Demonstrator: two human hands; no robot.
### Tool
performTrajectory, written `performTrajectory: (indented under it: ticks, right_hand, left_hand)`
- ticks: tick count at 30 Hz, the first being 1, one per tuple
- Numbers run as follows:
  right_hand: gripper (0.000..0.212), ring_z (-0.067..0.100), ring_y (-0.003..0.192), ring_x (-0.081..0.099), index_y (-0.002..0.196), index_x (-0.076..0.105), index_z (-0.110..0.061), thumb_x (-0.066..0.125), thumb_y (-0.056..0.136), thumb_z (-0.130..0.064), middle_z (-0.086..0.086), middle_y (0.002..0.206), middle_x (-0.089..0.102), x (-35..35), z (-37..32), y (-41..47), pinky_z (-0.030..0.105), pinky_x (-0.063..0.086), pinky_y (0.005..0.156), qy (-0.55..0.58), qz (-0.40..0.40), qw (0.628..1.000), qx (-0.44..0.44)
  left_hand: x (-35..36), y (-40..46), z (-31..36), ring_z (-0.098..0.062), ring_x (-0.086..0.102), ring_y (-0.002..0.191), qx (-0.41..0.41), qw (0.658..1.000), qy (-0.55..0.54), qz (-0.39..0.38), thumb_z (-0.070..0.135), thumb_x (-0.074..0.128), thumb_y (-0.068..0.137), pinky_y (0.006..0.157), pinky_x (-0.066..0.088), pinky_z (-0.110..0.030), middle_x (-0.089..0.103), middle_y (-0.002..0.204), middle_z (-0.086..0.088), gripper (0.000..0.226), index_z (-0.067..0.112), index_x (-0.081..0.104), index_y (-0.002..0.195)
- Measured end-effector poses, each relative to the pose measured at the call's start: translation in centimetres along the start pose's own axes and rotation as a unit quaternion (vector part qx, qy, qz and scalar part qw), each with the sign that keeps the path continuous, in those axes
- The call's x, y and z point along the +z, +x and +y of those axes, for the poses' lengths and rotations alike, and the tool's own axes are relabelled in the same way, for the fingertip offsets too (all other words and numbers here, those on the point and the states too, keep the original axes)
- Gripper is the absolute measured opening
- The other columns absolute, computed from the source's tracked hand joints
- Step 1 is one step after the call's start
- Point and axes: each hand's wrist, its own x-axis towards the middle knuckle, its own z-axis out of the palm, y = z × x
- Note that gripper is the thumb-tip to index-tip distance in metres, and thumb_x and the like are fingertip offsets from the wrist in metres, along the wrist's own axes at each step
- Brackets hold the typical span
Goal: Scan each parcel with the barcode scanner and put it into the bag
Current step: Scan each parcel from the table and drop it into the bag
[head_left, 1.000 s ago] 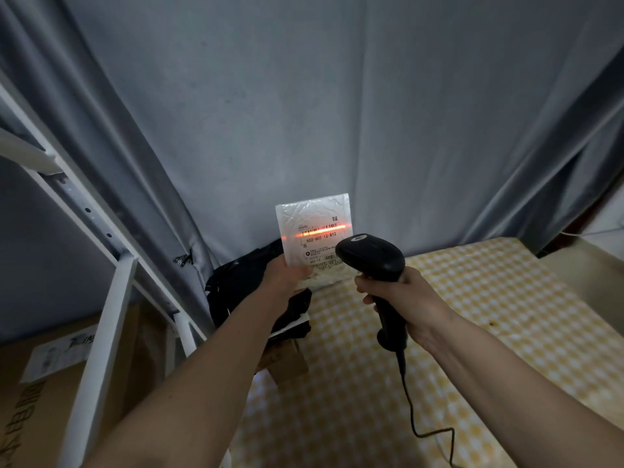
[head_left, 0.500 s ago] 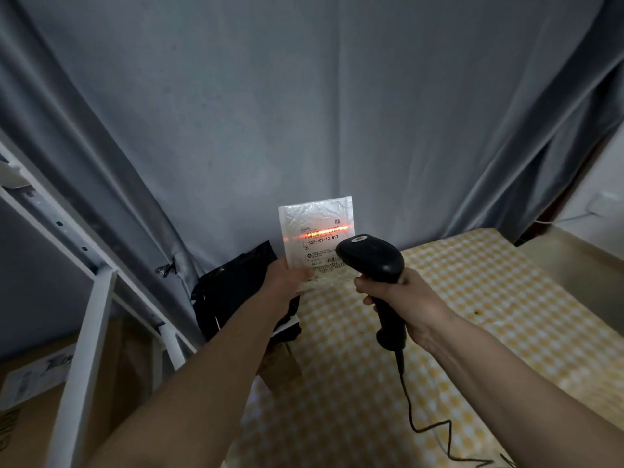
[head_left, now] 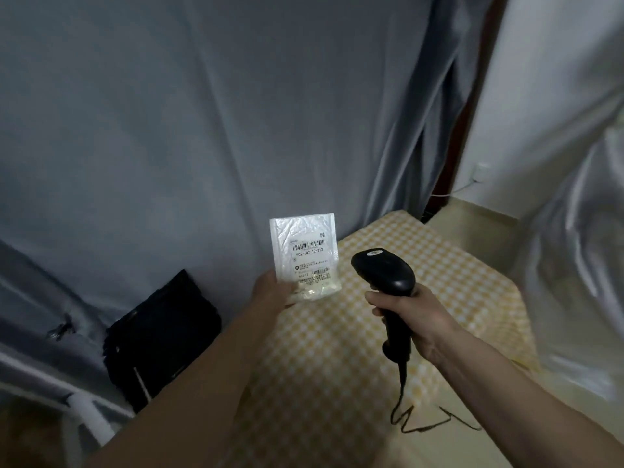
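Observation:
My left hand (head_left: 271, 292) pinches the lower left corner of a small white padded parcel (head_left: 304, 255) and holds it upright, its barcode label facing me. No red scan line lies on the label. My right hand (head_left: 410, 317) grips the handle of the black barcode scanner (head_left: 385, 275), whose head points toward the parcel from the right, a short gap away. The scanner's cable (head_left: 422, 420) trails down onto the table. A black bag (head_left: 162, 336) sits at the table's left end, below and left of the parcel.
The table carries a yellow and white checked cloth (head_left: 337, 366). Grey curtains (head_left: 202, 130) hang close behind it. A white metal frame tube (head_left: 91, 417) stands at the lower left. To the right are a white wall with a socket (head_left: 479, 172) and pale floor.
The red scan line on the parcel's label has gone out. The view has swung right, so the shelf frame has left the picture. Both hands keep about the same pose.

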Motion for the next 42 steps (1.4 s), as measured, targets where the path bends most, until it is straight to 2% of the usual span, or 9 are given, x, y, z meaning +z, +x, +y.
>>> performTrajectory:
  ticks: [2, 5, 7, 9, 11, 19, 24, 31, 42]
  right_hand:
    - [0.033, 0.017, 0.066, 0.056, 0.107, 0.065, 0.003, 0.075, 0.076, -0.004, 0.012, 0.082, 0.062, -3.6, -0.2, -1.1, 0.028, 0.044, 0.066, 0.023, 0.027, 0.999, 0.001]
    - [0.03, 0.017, 0.066, 0.057, 0.104, 0.065, 0.002, 0.075, 0.077, -0.003, 0.011, 0.082, 0.063, -9.8, -0.1, -3.3, 0.027, 0.044, 0.065, 0.038, 0.08, 0.996, 0.004]
    - [0.03, 0.018, 0.066, 0.057, 0.104, 0.066, 0.001, 0.076, 0.076, -0.003, 0.011, 0.084, 0.064, -14.2, 0.1, -4.9, 0.028, 0.045, 0.065, 0.051, 0.126, 0.991, 0.003]
    - [0.03, 0.018, 0.066, 0.057, 0.104, 0.066, 0.0, 0.076, 0.075, -0.003, 0.012, 0.086, 0.064, -18.8, 0.3, -6.6, 0.03, 0.045, 0.065, 0.065, 0.173, 0.983, -0.001]
    - [0.03, 0.019, 0.067, 0.058, 0.103, 0.066, 0.0, 0.076, 0.075, -0.004, 0.013, 0.087, 0.064, -23.2, 0.6, -8.3, 0.032, 0.045, 0.067, 0.073, 0.214, 0.974, -0.002]
    - [0.023, 0.02, 0.072, 0.058, 0.097, 0.067, -0.003, 0.075, 0.075, -0.001, 0.01, 0.08, 0.064, -37.2, 2.1, -14.8, 0.036, 0.047, 0.074, 0.101, 0.306, 0.947, -0.002]
    - [0.022, 0.021, 0.073, 0.059, 0.096, 0.067, -0.003, 0.073, 0.075, 0.001, 0.009, 0.08, 0.064, -42.3, 2.4, -17.0, 0.038, 0.047, 0.077, 0.136, 0.331, 0.934, -0.005]
    - [0.024, 0.021, 0.071, 0.058, 0.099, 0.066, -0.001, 0.073, 0.076, 0.001, 0.009, 0.08, 0.063, -47.8, 1.7, -17.0, 0.034, 0.048, 0.069, 0.18, 0.347, 0.92, -0.027]
    - [0.022, 0.021, 0.065, 0.056, 0.094, 0.066, -0.001, 0.073, 0.074, 0.004, 0.009, 0.077, 0.062, -57.7, -3.8, -8.7, 0.034, 0.045, 0.063, 0.213, 0.345, 0.913, -0.051]
  left_hand:
    - [3.6, -0.4, 0.4, -0.016, 0.067, 0.07, 0.043, 0.996, 0.075, 0.008, -0.01, 0.06, 0.086, 0.056, 0.055, -0.023, 0.066, 0.093, -0.009, 0.028, -0.001, 0.065, 0.111]
    - [9.8, -1.7, 0.3, -0.026, 0.067, 0.09, 0.12, 0.974, 0.193, -0.017, 0.0, 0.069, 0.082, 0.076, 0.055, -0.036, 0.071, 0.102, -0.011, 0.028, 0.001, 0.069, 0.11]
    - [14.5, -3.1, -0.2, -0.029, 0.068, 0.093, 0.158, 0.953, 0.254, -0.047, 0.004, 0.072, 0.08, 0.082, 0.054, -0.041, 0.072, 0.102, -0.014, 0.026, 0.003, 0.071, 0.106]
    - [19.2, -5.3, -0.5, -0.027, 0.067, 0.09, 0.186, 0.937, 0.285, -0.078, 0.005, 0.071, 0.081, 0.081, 0.053, -0.035, 0.072, 0.1, -0.011, 0.023, 0.003, 0.071, 0.104]
    - [23.7, -7.6, -0.6, -0.022, 0.064, 0.083, 0.2, 0.929, 0.294, -0.107, 0.004, 0.069, 0.082, 0.075, 0.05, -0.029, 0.071, 0.095, -0.007, 0.02, 0.005, 0.071, 0.101]
    - [37.9, -15.5, -2.3, -0.025, 0.066, 0.077, 0.198, 0.907, 0.324, -0.182, 0.008, 0.071, 0.075, 0.069, 0.052, -0.033, 0.069, 0.083, -0.005, 0.024, 0.022, 0.053, 0.069]
    - [43.3, -18.3, -2.5, -0.02, 0.057, 0.067, 0.202, 0.891, 0.349, -0.209, 0.009, 0.07, 0.075, 0.064, 0.049, -0.032, 0.061, 0.073, 0.001, 0.024, 0.021, 0.051, 0.067]
    - [51.0, -19.1, -0.7, -0.02, 0.05, 0.063, 0.242, 0.867, 0.366, -0.235, 0.01, 0.07, 0.075, 0.056, 0.037, -0.026, 0.051, 0.064, 0.004, 0.028, 0.019, 0.046, 0.064]
    - [64.4, -14.2, 4.7, -0.025, 0.054, 0.066, 0.272, 0.853, 0.369, -0.249, 0.009, 0.068, 0.075, 0.061, 0.044, -0.029, 0.053, 0.062, 0.0, 0.026, 0.017, 0.046, 0.062]
